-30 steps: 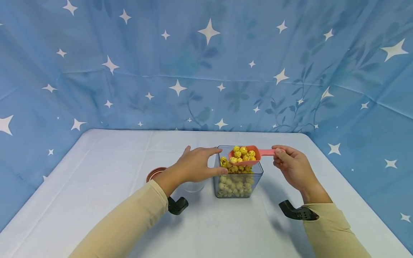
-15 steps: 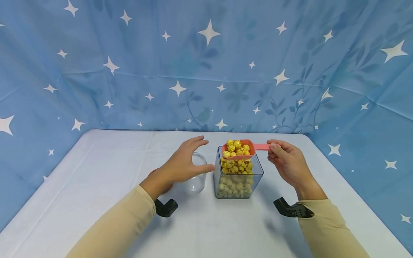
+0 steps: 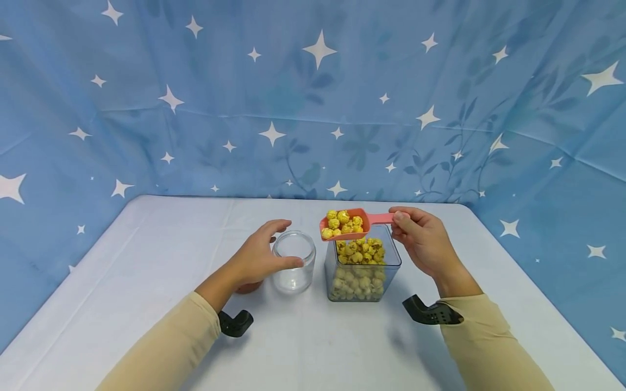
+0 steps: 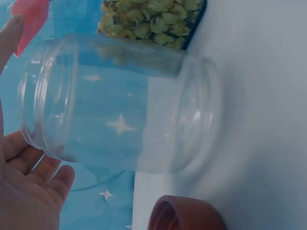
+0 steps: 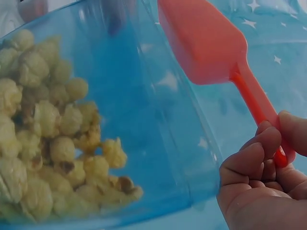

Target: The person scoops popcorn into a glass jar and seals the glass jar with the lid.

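Furthest left, the left grip (image 3: 255, 257) is open, fingers and thumb curved apart about the neck of an upright, clear jar (image 3: 293, 278); whether they touch it, I cannot tell. A brown lid (image 4: 196, 213) sits on the bench (image 3: 323, 347) just beside the jar, mostly hidden by that arm in the head view. Next comes the pink scoop (image 3: 369, 219), loaded with popcorn (image 3: 343, 218), its long axis running sideways, front edge toward the jar, above and just past the left rim of the tub (image 3: 390, 271). The jar's mouth lies left of and lower than that edge, nearer the left hand. Rightmost, the right grip (image 3: 424, 239) pinches the handle's end.
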The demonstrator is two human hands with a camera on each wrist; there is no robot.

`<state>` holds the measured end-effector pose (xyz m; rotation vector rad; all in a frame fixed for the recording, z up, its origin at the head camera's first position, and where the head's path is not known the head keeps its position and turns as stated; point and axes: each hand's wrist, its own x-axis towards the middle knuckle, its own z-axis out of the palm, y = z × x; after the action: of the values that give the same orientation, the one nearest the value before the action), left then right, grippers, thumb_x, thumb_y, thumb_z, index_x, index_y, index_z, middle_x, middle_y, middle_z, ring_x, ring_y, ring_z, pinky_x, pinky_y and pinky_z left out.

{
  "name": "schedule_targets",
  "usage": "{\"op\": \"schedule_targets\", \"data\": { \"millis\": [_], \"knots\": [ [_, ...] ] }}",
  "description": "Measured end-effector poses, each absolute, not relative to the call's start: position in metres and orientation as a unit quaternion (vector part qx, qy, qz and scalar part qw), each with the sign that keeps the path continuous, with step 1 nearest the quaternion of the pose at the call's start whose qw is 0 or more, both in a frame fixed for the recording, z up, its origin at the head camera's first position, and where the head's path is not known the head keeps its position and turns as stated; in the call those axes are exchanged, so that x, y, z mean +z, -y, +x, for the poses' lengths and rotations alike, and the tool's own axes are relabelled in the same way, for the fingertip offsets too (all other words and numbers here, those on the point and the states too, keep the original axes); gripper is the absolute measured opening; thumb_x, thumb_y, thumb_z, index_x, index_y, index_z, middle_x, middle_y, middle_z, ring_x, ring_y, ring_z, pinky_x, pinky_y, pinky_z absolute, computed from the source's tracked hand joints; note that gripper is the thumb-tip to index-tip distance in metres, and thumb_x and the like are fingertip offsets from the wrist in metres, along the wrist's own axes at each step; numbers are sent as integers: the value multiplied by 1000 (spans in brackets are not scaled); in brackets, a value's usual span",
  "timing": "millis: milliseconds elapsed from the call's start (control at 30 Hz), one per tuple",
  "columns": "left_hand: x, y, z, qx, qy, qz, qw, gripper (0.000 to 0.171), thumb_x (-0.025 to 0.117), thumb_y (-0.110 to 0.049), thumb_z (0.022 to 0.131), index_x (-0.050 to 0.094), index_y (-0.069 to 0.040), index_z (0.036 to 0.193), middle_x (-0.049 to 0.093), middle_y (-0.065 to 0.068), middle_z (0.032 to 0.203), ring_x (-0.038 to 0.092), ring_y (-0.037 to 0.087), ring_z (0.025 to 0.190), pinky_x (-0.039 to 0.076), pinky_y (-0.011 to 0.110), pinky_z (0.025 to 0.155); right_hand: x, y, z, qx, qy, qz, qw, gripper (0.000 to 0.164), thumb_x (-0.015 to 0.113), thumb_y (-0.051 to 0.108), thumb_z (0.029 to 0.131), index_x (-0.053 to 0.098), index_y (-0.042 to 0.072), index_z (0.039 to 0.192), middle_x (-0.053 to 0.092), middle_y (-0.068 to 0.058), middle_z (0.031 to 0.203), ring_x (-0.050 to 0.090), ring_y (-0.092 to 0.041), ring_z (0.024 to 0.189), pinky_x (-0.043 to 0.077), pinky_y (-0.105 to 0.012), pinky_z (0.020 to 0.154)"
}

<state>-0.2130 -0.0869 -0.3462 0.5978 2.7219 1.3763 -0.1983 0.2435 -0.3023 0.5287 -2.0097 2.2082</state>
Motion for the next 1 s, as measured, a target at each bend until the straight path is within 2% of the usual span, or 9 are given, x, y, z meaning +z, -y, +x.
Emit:
{"op": "schedule_targets", "data": {
  "millis": [167,467,733,1000],
  "knots": [
    [-356,89,-212,462,-867,184,36,94,88,-43,75,42,-12,151,44,5,152,49,32,130,42,51,105,-301,-236,-201,718,673,172,46,19,53,7,104,71,12,104,59,-1,88,51,-13,78,49,-22,74],
    [-363,87,-213,487,-856,166,47,93,88,-35,76,41,-11,152,47,6,149,48,35,130,42,54,104,-297,-228,-203,687,708,159,38,16,54,8,104,67,0,111,56,-2,86,50,-15,78,48,-24,74],
    [-362,86,-212,492,-856,151,54,92,89,-34,76,42,-11,151,47,7,148,50,31,129,43,52,104,-294,-223,-208,639,755,149,27,33,53,10,105,54,-17,123,54,-5,87,50,-16,80,49,-23,76],
    [-362,87,-213,491,-856,147,61,91,88,-35,77,42,-10,151,47,7,147,51,32,128,44,52,103,-289,-218,-211,602,785,145,16,38,54,14,105,53,-16,129,52,-9,87,49,-18,81,48,-25,75]
  ]
}}
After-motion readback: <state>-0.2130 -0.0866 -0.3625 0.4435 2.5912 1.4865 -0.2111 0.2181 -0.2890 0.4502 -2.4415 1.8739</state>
